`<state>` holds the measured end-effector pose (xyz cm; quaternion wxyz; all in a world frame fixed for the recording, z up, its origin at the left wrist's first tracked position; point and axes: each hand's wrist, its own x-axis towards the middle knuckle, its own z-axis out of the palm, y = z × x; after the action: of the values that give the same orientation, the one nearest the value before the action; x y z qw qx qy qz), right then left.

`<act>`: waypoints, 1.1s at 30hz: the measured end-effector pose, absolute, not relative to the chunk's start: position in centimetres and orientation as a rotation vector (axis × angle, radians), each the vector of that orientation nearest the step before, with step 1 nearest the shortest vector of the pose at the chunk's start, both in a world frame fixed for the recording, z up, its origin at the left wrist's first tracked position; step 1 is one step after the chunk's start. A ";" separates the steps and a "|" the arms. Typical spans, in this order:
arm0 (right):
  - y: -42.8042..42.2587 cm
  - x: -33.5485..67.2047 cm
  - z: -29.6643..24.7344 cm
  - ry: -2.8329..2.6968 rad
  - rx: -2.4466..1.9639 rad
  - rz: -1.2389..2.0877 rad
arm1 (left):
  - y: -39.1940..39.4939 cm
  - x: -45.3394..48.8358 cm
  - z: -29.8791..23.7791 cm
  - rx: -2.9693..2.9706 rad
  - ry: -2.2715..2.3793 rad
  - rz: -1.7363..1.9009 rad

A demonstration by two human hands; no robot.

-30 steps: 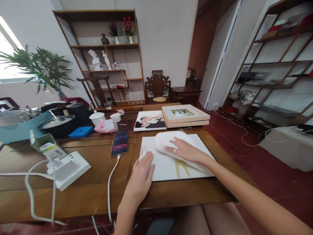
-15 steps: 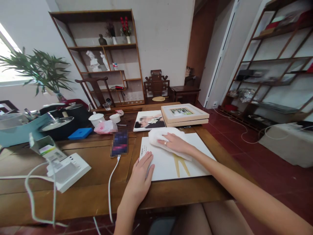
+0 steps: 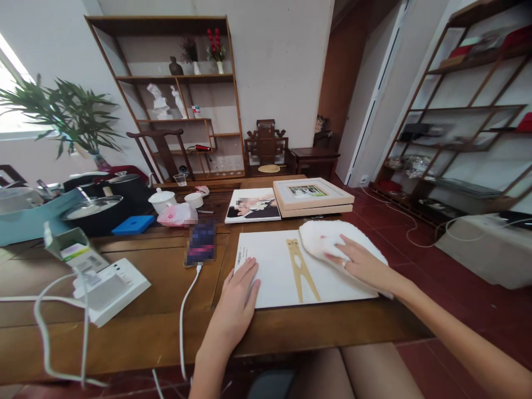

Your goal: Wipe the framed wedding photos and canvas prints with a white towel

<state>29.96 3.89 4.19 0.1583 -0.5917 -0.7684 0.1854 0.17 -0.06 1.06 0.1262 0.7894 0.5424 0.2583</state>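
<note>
A flat white panel (image 3: 270,260) lies on the wooden table in front of me, with a gold, two-legged piece (image 3: 297,265) on its face. My left hand (image 3: 239,296) rests on the panel's left edge, fingers stretched out, with nothing in them. On the right part of the panel lies a fluffy white cloth (image 3: 357,231). My right hand (image 3: 361,260), with a ring on one finger, presses and grips this cloth, its fingertips partly sunk into the pile. The cloth hides the panel's right part and reaches its right edge.
Behind the panel lie a photo print (image 3: 253,213) and stacked picture frames (image 3: 313,194). To the left are a phone (image 3: 200,244) on a white cable (image 3: 183,327), an opened white box (image 3: 120,293), a blue box (image 3: 133,224), a pink-white bag (image 3: 177,215) and a lidded pot (image 3: 93,209).
My right hand has moved the cloth to the right across the panel, uncovering the top of the gold piece. The left hand stays on the panel's left edge.
</note>
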 end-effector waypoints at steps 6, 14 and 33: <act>-1.8 31.1 6.3 -2.368 -1.710 0.777 | -0.1 0.3 1.2 2.274 1.584 0.771; 2.3 33.2 6.4 -2.051 -1.852 0.841 | -0.1 0.4 1.1 2.284 1.578 0.783; 1.8 18.9 7.6 -2.769 -0.786 0.489 | 1.0 -0.7 -0.3 2.021 1.758 1.244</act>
<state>18.93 1.78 7.58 0.1108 -0.2677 -0.9425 0.1666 -0.66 1.04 -0.32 0.0937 0.6813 0.5926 0.4193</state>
